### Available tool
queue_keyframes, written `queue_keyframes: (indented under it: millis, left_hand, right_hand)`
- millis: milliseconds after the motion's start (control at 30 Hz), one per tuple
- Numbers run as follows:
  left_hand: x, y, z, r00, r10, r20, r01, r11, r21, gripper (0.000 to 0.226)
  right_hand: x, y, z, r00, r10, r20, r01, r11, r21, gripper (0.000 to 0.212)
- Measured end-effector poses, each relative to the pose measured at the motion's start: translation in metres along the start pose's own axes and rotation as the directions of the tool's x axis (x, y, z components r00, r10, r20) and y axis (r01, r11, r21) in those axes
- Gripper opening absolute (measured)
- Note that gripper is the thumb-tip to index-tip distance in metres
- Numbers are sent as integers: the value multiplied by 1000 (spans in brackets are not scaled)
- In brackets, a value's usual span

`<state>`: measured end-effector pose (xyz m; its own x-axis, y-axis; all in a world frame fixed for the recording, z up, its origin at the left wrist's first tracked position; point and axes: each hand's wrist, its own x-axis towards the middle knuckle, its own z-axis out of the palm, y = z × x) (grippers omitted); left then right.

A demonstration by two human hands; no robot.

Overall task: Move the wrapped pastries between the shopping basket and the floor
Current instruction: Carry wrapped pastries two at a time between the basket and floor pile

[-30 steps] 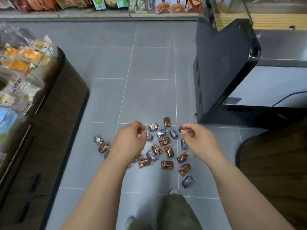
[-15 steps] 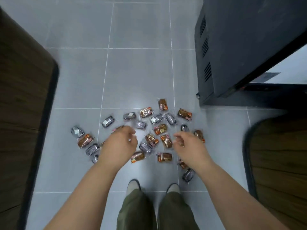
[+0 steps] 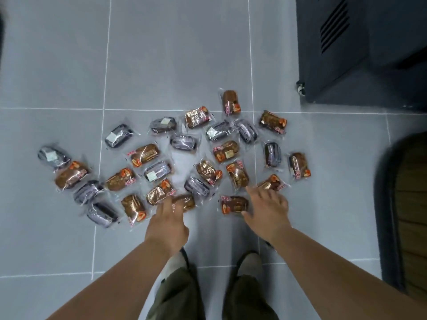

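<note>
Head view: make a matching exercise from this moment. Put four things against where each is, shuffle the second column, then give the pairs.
1 left hand
2 right hand
3 black cabinet
4 leftmost purple pastry

A top right of the view
B fingers spread, at the right of the wrapped pastries
C far left of them, on the floor
D fingertips at a brown pastry on their near edge

Pairs: 1-D, 2-B, 3-A, 4-C
</note>
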<state>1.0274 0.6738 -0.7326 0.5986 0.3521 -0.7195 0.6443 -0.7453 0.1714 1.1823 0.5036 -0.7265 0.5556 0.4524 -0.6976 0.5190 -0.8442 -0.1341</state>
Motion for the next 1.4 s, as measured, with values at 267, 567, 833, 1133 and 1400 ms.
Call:
queue_keyframes:
  millis: [267, 567, 833, 1133, 1400]
  left_hand:
    - [83, -35, 99, 993, 32, 112, -53, 981, 187, 82]
    - [144, -57, 175, 995, 67, -73, -51, 978, 204, 95]
    - [124, -42, 164, 997, -27, -74, 40, 983, 177, 78]
    - [24, 16, 21, 955, -208, -209, 69, 847, -528, 68]
    - [-86, 68, -163, 862, -288, -417, -80, 735, -673, 67]
  right_hand:
    - [76, 28, 109, 986, -124, 109, 128, 991, -34, 76]
    - [138, 44, 174, 986, -108, 128, 131, 974, -183, 82]
    - [118, 28, 165, 995, -81, 59, 85, 994, -71, 67]
    - [21, -28, 43, 969, 166, -183, -62, 879, 473, 67]
    - [-93, -70, -148, 894, 214, -394, 126, 723, 680, 66]
